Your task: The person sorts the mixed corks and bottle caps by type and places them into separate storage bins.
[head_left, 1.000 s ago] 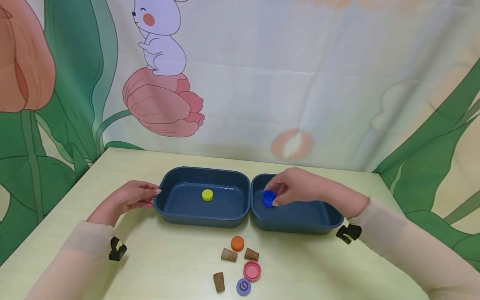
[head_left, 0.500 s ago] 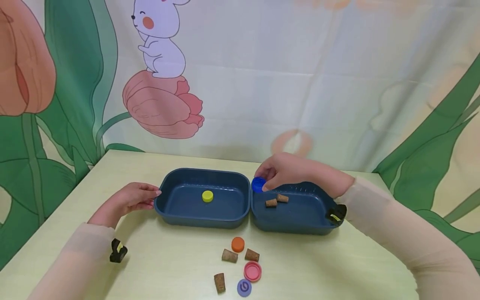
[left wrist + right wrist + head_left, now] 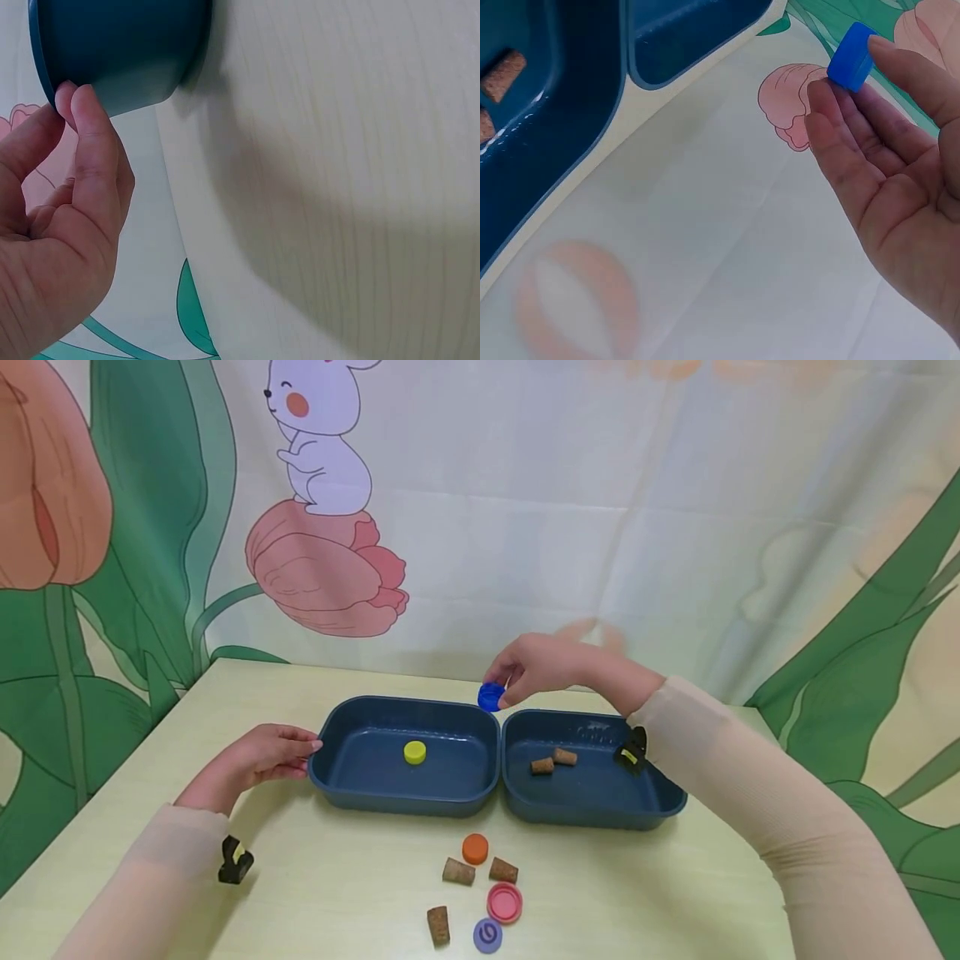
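Note:
My right hand (image 3: 543,668) pinches a blue bottle cap (image 3: 491,697) between thumb and fingertips. It hovers above the back right corner of the left dark blue tray (image 3: 405,804). In the right wrist view the cap (image 3: 851,57) shows side-on, held well clear of the trays. At the far left my left hand (image 3: 273,753) grips that tray's outer end, thumb and fingertips at the rim, as the left wrist view also shows on the tray wall (image 3: 135,60). A yellow cap (image 3: 415,752) lies inside the left tray.
Against it stands a second dark blue tray (image 3: 592,816) with two corks (image 3: 553,762) inside. In front on the table lie an orange cap (image 3: 475,849), a pink cap (image 3: 505,902), a purple cap (image 3: 487,935) and three corks (image 3: 459,871). A printed curtain (image 3: 480,527) hangs behind.
My right hand has lifted the blue cap out of the right tray and carried it left and up over the left tray, uncovering the two corks. My left hand has stayed put.

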A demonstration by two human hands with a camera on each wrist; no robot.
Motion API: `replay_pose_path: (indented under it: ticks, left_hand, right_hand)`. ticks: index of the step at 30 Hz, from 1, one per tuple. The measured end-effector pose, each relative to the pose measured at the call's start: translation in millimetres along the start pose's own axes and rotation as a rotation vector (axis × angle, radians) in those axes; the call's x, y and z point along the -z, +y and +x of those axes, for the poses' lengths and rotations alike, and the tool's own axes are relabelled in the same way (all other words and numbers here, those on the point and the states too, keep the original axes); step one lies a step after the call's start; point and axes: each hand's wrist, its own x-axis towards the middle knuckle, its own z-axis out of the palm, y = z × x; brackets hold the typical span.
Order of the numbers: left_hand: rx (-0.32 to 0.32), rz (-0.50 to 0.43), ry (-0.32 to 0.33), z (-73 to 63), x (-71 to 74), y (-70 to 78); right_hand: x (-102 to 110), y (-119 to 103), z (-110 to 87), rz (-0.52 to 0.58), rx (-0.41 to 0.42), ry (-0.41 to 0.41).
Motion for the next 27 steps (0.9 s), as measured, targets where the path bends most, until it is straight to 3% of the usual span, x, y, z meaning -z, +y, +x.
replay_pose_path:
  ticks: [7,27]
  left_hand:
    - [-0.002,-0.012,-0.002,-0.9,0.7,-0.1]
    - [-0.003,-0.012,-0.015,-2.0,1.1,0.3]
  right_hand:
    - [4.8,-6.9,19.6,-0.015,0.003,-0.003]
    - [-2.2,-12.3,75.4,-0.024,-0.089,-0.023]
